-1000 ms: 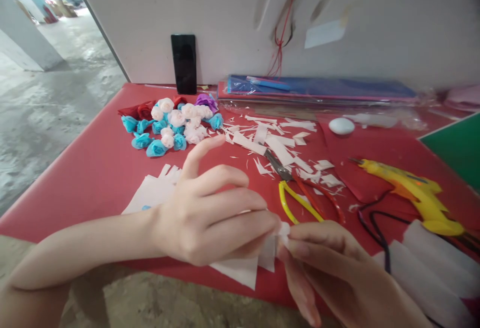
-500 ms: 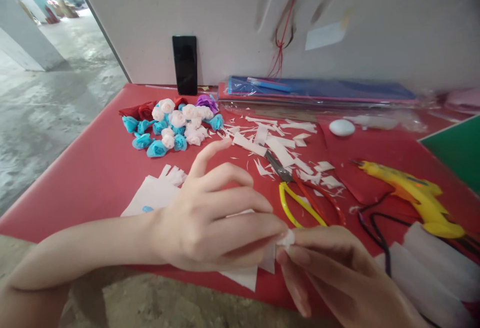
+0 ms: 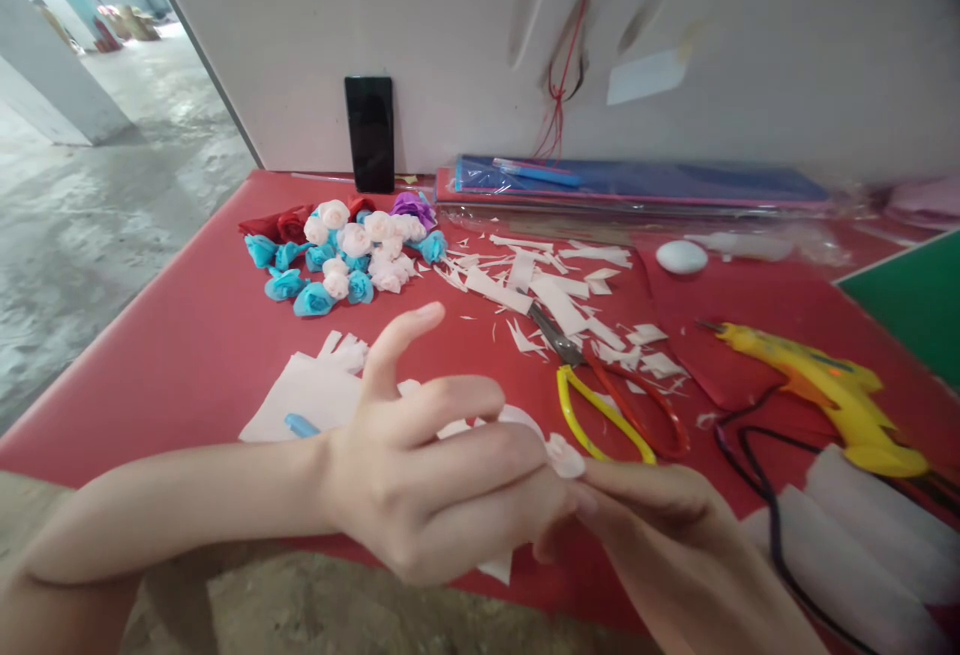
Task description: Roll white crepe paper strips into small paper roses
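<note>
left grip (image 3: 442,480): bare, slim-fingered | right grip (image 3: 664,520): bare | left forearm (image 3: 202,495): bare

Here the red table (image 3: 165,355) carried quite a spread: flowers (image 3: 352,240) bunched at the back left, white, blue, red and purple! A phone (image 3: 370,135) stood upright just behind them, and a plastic-wrapped package (image 3: 660,183) ran along the back edge. White scraps (image 3: 562,305) littered the middle, scissors (image 3: 571,351) lay blades-in among them, and there, over right, sat a yellow glue gun (image 3: 847,375) near an egg-shaped white thing (image 3: 681,256).
</note>
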